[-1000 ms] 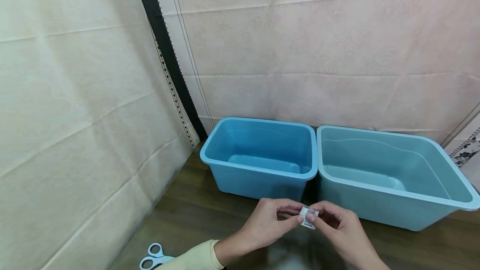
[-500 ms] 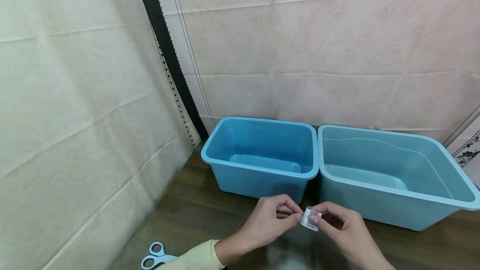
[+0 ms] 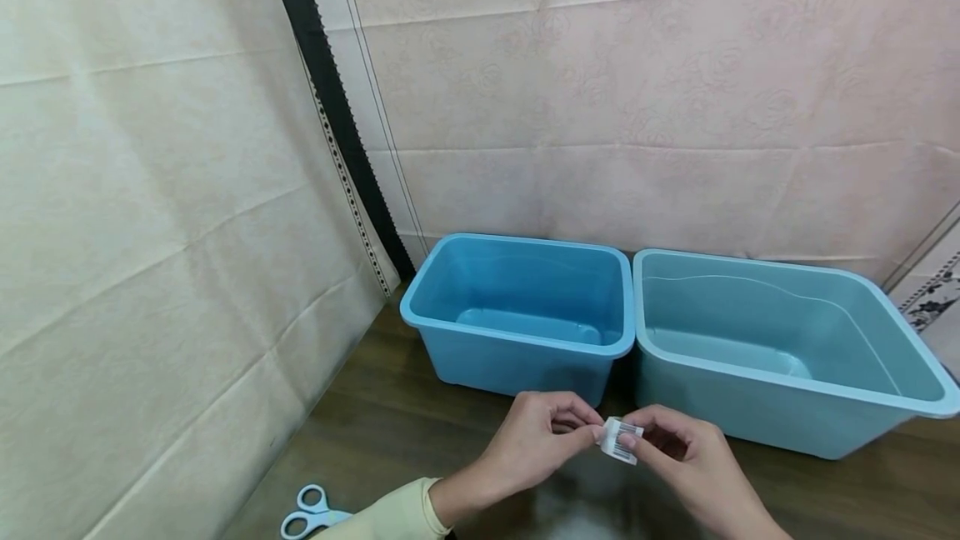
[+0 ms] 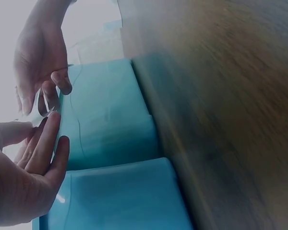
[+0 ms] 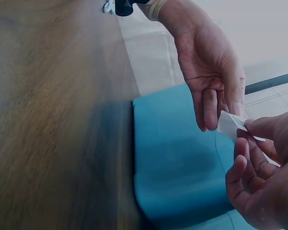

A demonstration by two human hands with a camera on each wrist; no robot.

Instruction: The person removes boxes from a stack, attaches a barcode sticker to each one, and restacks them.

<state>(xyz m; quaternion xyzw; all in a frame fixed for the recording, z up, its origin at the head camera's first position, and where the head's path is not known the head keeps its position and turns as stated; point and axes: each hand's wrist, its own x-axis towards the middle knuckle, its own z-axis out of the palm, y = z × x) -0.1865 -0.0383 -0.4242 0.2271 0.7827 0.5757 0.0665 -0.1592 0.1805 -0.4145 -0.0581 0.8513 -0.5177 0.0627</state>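
Between the hands is a small white barcode label (image 3: 622, 442), held in front of the two bins in the head view. My left hand (image 3: 534, 444) pinches its left edge between thumb and index fingertip. On the other side my right hand (image 3: 688, 455) pinches it, the thumb lying over the printed bars. The right wrist view shows the label (image 5: 227, 124) bent, its pale face partly covered by the right thumb. In the left wrist view the left hand's fingers (image 4: 48, 148) are partly extended, and the label is mostly hidden by fingers and glare.
A blue bin (image 3: 517, 361) and a larger teal bin (image 3: 750, 407) stand side by side behind the hands, against a cloth-covered wall (image 3: 637, 107). Light blue scissors (image 3: 313, 513) lie on the wooden table (image 3: 360, 432) by the left sleeve (image 3: 397, 515).
The label has shifted slightly right with the right hand, and the left fingertips now sit at its left edge. The bins and scissors stay where they were.
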